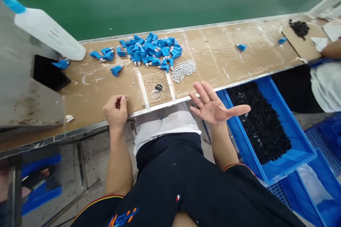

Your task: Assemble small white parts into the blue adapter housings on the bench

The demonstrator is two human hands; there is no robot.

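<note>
My left hand (115,111) rests at the table's front edge, closed into a fist with the thumb against the curled fingers. Whatever it holds, if anything, is hidden. My right hand (211,106) is held palm up just off the front edge, fingers spread and nothing in it. Between the hands, a textured pad (153,78) lies between white tape strips, bearing a small black round piece (158,87) and a clear disc (156,94). Behind it is a heap of blue plastic parts (149,49) with whitish tips. Many small grey pieces (183,71) lie nearest my right hand.
A white bottle with a blue nozzle (50,33) leans at the left beside a dark flat device (49,72). At the right, a blue crate (303,149) holds black pieces. Behind the table runs a green surface (186,0). Another person's arm (331,49) shows far right.
</note>
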